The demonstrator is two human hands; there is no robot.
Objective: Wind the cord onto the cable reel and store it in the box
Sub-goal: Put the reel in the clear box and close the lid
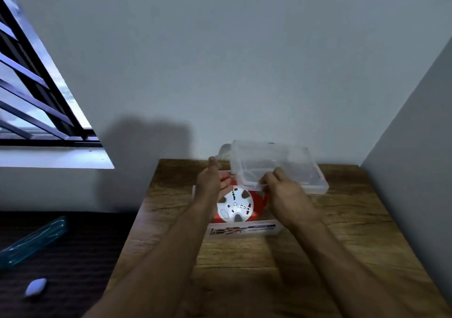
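A red cable reel with a white round socket face [235, 206] lies inside a clear plastic box [244, 230] near the back of the wooden table [269, 268]. The box has a printed label on its front wall. My right hand [283, 193] pinches the near edge of the clear lid [276, 163] and holds it tilted above the right side of the box. Over the left side of the box my left hand [214, 183] hovers with palm turned inward and fingers apart, holding nothing. No loose cord shows.
A wall rises right behind the table and another flanks its right side. To the left, lower down, a dark surface carries a blue transparent lid [31, 241] and a small white oval object [36, 286]. A barred window [36, 97] is at upper left.
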